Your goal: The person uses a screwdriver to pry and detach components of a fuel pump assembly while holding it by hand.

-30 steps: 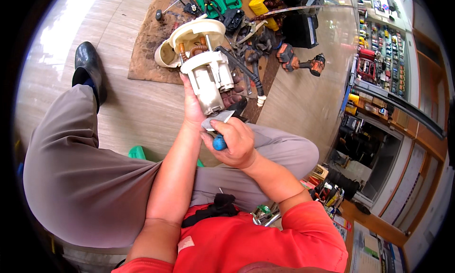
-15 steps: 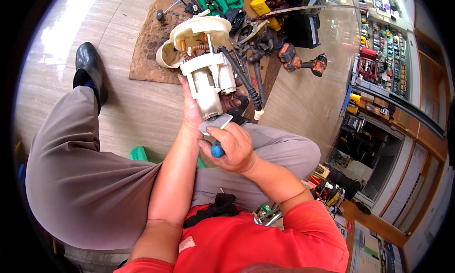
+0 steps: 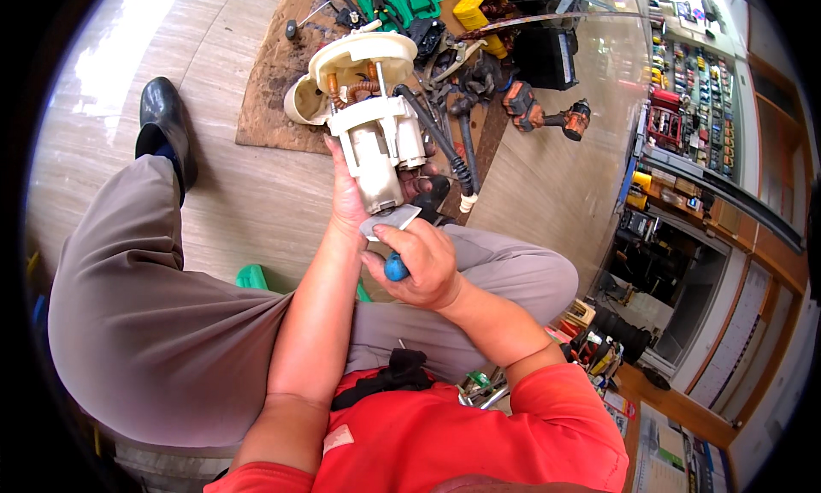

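Note:
My left hand (image 3: 346,194) is wrapped round the lower part of a white plastic fuel pump module (image 3: 372,155), its fingers partly hidden behind. The module has a round flange at its far end, orange-brown corrugated hoses and a black ribbed hose (image 3: 436,138) along its right side. Against its near end lies a flat grey-white piece (image 3: 389,223), pinched between the thumb and fingers of my right hand (image 3: 423,266). A blue rounded handle end (image 3: 395,267) pokes out of the same closed hand; the rest of that tool is hidden.
Beyond the module, a stained brown board (image 3: 265,108) bears dark parts, a green tool case (image 3: 393,1) and a yellow container (image 3: 479,5). An orange-black cordless drill (image 3: 547,112) lies right, near a black crate (image 3: 547,57). Shelves of small goods (image 3: 693,108) stand at the far right.

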### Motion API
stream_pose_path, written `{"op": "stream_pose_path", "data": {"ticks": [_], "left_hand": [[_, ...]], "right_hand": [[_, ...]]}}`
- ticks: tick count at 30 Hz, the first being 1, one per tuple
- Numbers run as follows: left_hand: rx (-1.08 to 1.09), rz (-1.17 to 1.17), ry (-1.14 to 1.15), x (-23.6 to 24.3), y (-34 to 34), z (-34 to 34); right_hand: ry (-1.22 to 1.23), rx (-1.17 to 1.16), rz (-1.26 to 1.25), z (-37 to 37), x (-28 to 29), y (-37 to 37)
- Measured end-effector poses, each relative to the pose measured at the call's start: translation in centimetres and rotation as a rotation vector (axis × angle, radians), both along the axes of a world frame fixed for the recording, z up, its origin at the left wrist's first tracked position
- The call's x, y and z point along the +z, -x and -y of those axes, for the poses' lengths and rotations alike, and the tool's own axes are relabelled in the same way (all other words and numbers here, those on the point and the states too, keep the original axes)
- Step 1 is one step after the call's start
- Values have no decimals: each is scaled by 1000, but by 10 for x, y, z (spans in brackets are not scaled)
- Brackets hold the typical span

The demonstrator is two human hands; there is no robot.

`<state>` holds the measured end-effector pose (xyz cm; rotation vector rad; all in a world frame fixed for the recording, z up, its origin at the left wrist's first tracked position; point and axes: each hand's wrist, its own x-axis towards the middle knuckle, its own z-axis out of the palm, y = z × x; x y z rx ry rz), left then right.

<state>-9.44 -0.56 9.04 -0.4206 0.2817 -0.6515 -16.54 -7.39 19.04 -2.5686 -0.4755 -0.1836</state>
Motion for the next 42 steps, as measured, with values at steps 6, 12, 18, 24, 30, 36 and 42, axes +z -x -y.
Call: {"op": "stream_pose_path", "data": {"ticks": [6, 12, 18, 24, 30, 36, 42], "left_hand": [[-8, 26, -42, 1, -1, 0], [-29, 17, -45, 2, -1, -1], [0, 19, -6, -1, 0, 1], [4, 55, -121, -12, 0, 4], [-13, 73, -140, -9, -2, 3], [-22, 136, -158, -10, -2, 0], [-42, 65, -110, -10, -2, -1]], "right_hand": [[-44, 22, 37, -2, -3, -3], [-47, 19, 20, -3, 1, -6], [-41, 1, 1, -2, 1, -4], [-120, -43, -62, 1, 0, -6], [-190, -49, -126, 1, 3, -4], [-388, -49, -223, 8, 10, -2], [-459, -109, -249, 17, 20, -6]]}}
